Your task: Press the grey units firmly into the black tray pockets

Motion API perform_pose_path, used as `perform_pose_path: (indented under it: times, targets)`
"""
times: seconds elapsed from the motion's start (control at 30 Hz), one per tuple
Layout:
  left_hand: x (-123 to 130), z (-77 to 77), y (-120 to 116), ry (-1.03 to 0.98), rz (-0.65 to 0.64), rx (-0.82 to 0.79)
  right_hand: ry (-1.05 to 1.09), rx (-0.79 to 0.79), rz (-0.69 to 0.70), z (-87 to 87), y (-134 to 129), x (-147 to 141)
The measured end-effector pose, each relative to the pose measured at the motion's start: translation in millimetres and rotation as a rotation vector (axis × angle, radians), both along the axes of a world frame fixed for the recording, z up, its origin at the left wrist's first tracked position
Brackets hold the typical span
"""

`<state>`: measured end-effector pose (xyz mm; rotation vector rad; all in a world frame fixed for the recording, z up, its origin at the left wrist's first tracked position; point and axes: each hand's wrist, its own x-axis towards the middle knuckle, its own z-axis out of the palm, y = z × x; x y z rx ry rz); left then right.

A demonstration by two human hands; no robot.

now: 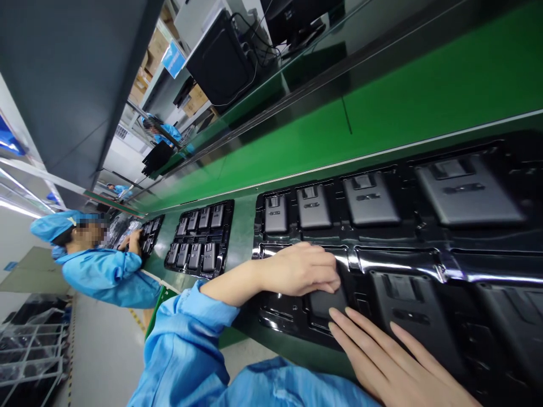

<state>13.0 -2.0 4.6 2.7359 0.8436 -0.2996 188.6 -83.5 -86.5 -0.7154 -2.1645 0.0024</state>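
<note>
A black moulded tray [399, 257] holds several grey rectangular plastic casings, such as one casing [369, 200] in the far row, each with a recess at its top end. Over the near row, my left hand [301, 270] is closed, its fingers curled down above a dark casing [324, 305] in a pocket. The hand hides that casing's upper end, and whatever its fingertips grip cannot be made out. My right hand [394, 362] reaches in from the lower right with fingers stretched out, fingertips at the right edge of the same casing. Another casing [413, 314] lies beyond those fingers.
Farther left on the green bench [244, 226] lies a second tray [199, 237] of casings. A co-worker in a blue smock [110, 277] handles a third tray [153, 237]. Along the back runs a green panel [382, 113], with a black computer case [224, 62] behind it.
</note>
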Motion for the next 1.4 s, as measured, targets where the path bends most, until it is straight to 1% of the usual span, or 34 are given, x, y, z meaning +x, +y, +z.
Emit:
perform_pose_path:
  times: [0.13, 0.3, 0.37, 0.53, 0.63, 0.83, 0.97, 1.17, 1.27, 1.4]
  targets:
    - [-7, -3.7, -9, -0.043, 0.084, 0.02, 0.013, 0.003, 0.027, 0.6, 1, 1]
    - [-7, -3.6, -12, -0.021, 0.085, 0.073, 0.02, -0.025, 0.044, -2.7, -2, 2]
    - [-8, -4.4, -13, 0.008, 0.059, 0.112, 0.021, -0.018, 0.042, -4.0, -2, 1]
    - [-21, -11.9, -20, -0.013, -0.098, 0.236, 0.018, 0.021, 0.025, -4.2, -2, 0]
    - [-29, -16.8, -24, -0.03, -0.12, 0.285, 0.013, 0.004, 0.039, -3.8, -1, 1]
    - [-32, -21.2, -22, 0.034, -0.108, 0.241, 0.044, -0.025, 0.048, -8.3, -2, 1]
    - [-34, -22.7, -21, -0.005, -0.118, 0.255, 0.039, -0.016, 0.053, -8.6, -3, 2]
    - [-35, -26.8, -23, -0.068, -0.088, 0.284, 0.048, -0.045, 0.072, -4.1, -2, 1]
    - [-32, -23.8, -24, -0.065, -0.048, 0.264, 0.056, -0.04, 0.061, -6.1, -4, -2]
    - [-27, -14.0, -26, -0.048, 0.012, 0.234, 0.049, -0.023, 0.028, -9.7, -4, -1]
